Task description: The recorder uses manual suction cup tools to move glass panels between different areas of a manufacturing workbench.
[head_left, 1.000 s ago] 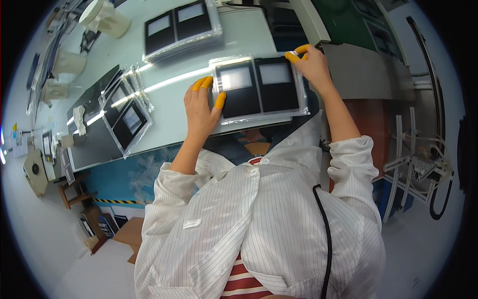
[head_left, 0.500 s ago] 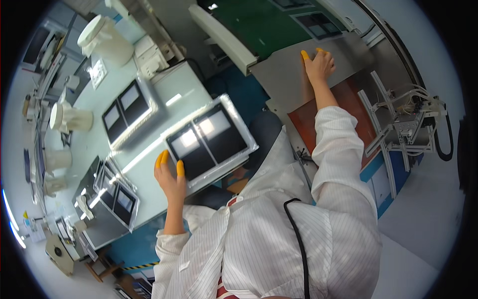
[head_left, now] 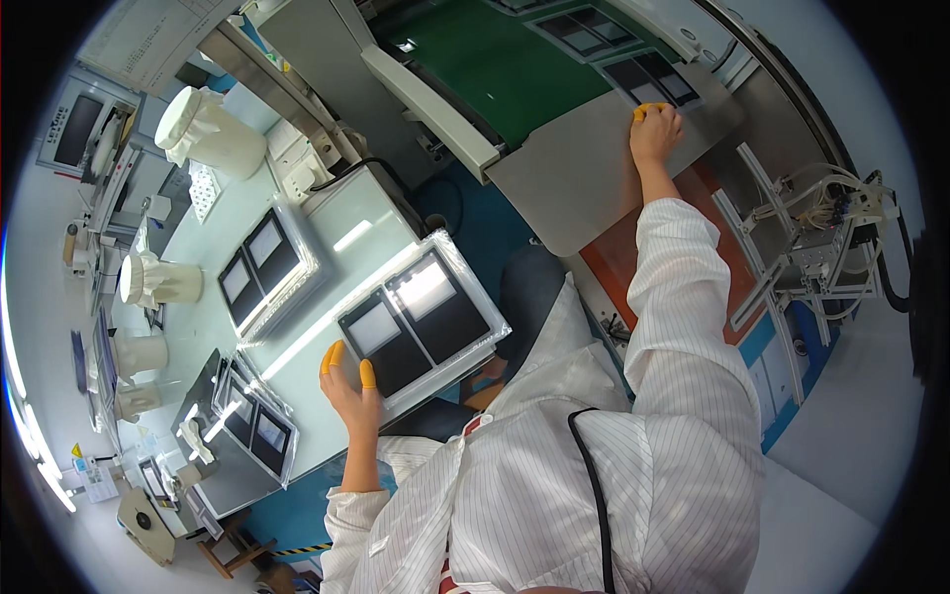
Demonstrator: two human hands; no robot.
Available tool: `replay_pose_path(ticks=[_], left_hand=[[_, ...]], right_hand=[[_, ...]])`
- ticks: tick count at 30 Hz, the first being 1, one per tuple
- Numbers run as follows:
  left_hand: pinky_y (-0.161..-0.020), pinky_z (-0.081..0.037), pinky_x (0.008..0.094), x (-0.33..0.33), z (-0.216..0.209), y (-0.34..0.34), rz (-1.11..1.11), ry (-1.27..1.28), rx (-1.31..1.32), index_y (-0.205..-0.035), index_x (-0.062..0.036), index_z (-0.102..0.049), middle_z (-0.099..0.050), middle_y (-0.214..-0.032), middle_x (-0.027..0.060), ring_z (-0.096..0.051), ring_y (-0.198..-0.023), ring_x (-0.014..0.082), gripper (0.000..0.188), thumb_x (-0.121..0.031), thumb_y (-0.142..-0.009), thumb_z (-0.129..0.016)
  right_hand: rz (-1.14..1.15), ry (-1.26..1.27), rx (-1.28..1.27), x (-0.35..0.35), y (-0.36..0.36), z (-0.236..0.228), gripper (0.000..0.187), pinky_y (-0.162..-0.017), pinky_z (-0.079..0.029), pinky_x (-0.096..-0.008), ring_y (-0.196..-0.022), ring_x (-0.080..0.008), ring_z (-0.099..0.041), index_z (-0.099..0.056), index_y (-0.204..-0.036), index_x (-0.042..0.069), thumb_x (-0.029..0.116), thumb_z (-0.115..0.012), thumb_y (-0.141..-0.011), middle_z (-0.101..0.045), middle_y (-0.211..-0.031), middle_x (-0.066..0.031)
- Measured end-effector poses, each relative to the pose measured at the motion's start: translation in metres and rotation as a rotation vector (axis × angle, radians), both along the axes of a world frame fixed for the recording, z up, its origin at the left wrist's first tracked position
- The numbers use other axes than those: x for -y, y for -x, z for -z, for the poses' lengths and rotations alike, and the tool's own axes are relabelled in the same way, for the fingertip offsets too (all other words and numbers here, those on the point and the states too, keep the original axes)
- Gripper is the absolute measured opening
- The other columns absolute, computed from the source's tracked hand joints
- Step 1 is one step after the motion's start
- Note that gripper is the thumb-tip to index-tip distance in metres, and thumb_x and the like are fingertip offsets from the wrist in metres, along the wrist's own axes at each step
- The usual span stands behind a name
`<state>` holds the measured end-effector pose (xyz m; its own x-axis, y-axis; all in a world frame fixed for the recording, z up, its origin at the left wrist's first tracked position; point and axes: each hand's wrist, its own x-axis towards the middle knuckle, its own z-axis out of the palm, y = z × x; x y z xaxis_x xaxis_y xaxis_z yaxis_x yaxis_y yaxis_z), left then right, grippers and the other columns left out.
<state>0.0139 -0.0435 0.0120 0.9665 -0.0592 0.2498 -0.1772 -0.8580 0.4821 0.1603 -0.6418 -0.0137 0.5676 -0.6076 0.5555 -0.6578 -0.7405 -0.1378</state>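
At the upper right, my right hand (head_left: pixel 656 137), with yellow finger cots, has its fingers closed at the near edge of a thin clear-edged sheet with black panels (head_left: pixel 661 79). That sheet lies partly on a green conveyor belt (head_left: pixel 485 84) and partly over a grey metal plate (head_left: pixel 564 168). My left hand (head_left: pixel 351 391), also in yellow finger cots, has thumb and fingers apart beside the lower left corner of a stack of similar black-panelled sheets (head_left: pixel 450 332). This stack rests on the near edge of a pale glossy table (head_left: pixel 307 381).
A second stack (head_left: pixel 262 262) lies farther left, and more sheets (head_left: pixel 259 426) lie nearer. Cloth-covered white tubs (head_left: pixel 213 139) stand along the table's back. A metal frame with tubes (head_left: pixel 811 247) stands right of a reddish-brown board (head_left: pixel 618 262). Another black-panelled sheet (head_left: pixel 584 35) is on the belt.
My right hand has moved farther out to the sheet, its fingers closing at the edge. The sheet has come closer to the metal plate. My left hand stays beside the stack; the view has shifted.
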Motion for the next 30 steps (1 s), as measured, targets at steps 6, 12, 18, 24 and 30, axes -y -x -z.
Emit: replay_pose_path(ticks=[6,12,18,24,30], left_hand=[[-0.101,-0.032,0.0428,-0.005,0.005,0.001,-0.003,-0.013,0.007,-0.125,0.0001,-0.052,-0.052,-0.122,0.0207,-0.046,-0.116,0.0375,0.043,-0.018,-0.087,-0.06],[-0.101,-0.033,0.0431,-0.007,0.008,0.003,0.006,-0.018,0.055,-0.124,0.0006,-0.052,-0.053,-0.122,0.0207,-0.047,-0.115,0.0373,0.042,-0.02,-0.088,-0.06],[-0.099,-0.034,0.0438,-0.005,0.01,-0.004,0.063,0.011,0.119,-0.123,0.0005,-0.053,-0.056,-0.121,0.0194,-0.05,-0.114,0.0363,0.042,-0.022,-0.089,-0.062],[-0.092,-0.041,0.0424,-0.011,0.008,0.0,0.1,0.069,0.202,-0.12,0.0035,-0.056,-0.059,-0.113,0.0222,-0.055,-0.105,0.0374,0.036,-0.016,-0.089,-0.061],[-0.096,-0.039,0.0427,-0.006,0.014,-0.005,0.107,0.055,0.208,-0.121,0.003,-0.055,-0.058,-0.116,0.0219,-0.053,-0.109,0.0373,0.038,-0.018,-0.09,-0.06]], right_hand=[[-0.049,-0.119,0.065,-0.036,0.026,0.011,0.018,-0.092,-0.04,-0.0427,-0.108,-0.0305,-0.051,-0.066,-0.099,0.006,0.013,-0.063,-0.083,-0.057,-0.11,-0.0103],[-0.2,-0.232,0.114,-0.122,0.118,0.0,0.018,-0.093,-0.039,-0.0458,-0.107,-0.0314,-0.051,-0.063,-0.098,0.005,0.011,-0.062,-0.081,-0.057,-0.109,-0.011],[-0.181,-0.131,0.264,-0.14,0.157,-0.02,0.029,-0.088,-0.043,-0.0444,-0.103,-0.0354,-0.053,-0.06,-0.106,0.003,0.02,-0.065,-0.084,-0.056,-0.11,-0.0162],[0.087,-1.355,0.554,-0.116,0.121,0.006,0.016,-0.052,-0.048,-0.0262,-0.061,-0.0138,-0.06,-0.062,-0.091,-0.001,0.014,-0.057,-0.089,-0.063,-0.08,-0.0081],[-0.343,-1.256,0.728,-0.15,0.138,-0.043,0.011,-0.067,-0.056,-0.0285,-0.077,-0.0185,-0.063,-0.056,-0.093,-0.004,-0.004,-0.047,-0.086,-0.061,-0.091,-0.0133]])
